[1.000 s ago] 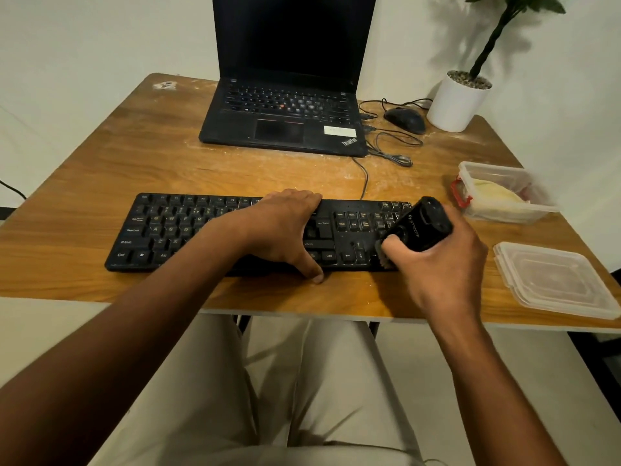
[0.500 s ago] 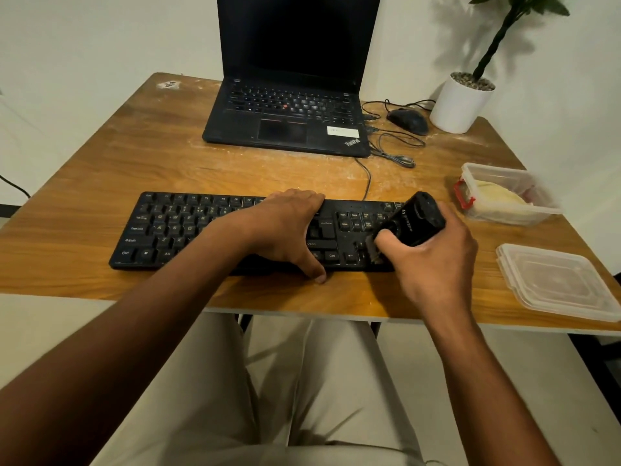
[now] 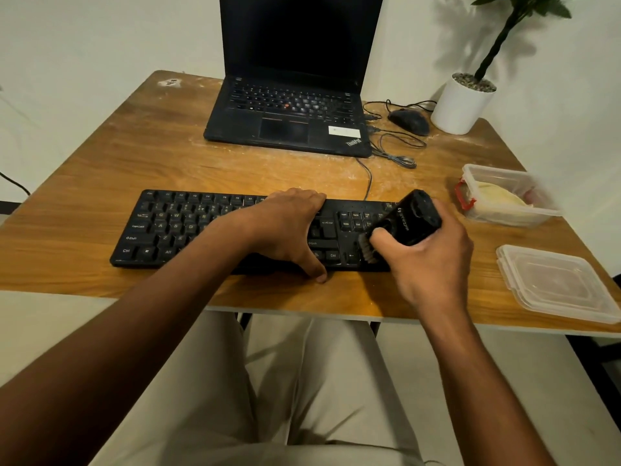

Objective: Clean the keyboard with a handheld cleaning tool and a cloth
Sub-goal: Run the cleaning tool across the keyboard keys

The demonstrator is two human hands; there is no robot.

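Note:
A black keyboard (image 3: 188,227) lies along the near edge of the wooden table (image 3: 134,156). My left hand (image 3: 285,227) rests flat on its middle, palm down, thumb on the table at the front edge, holding it still. My right hand (image 3: 433,260) grips a black handheld cleaning tool (image 3: 411,218), tilted down to the left. Its brush tip (image 3: 366,252) touches the arrow keys at the keyboard's right end. A yellowish cloth (image 3: 500,200) lies inside a clear plastic box at the right.
A black laptop (image 3: 289,122) stands open at the back, with a mouse (image 3: 410,121) and loose cable beside it. A white plant pot (image 3: 462,107) sits at the back right corner. The clear box (image 3: 510,218) and its lid (image 3: 554,284) lie right of the keyboard.
My right hand has slid the tool's brush a little leftwards and toward me across the right-hand keys. My left hand stays pressed on the keyboard.

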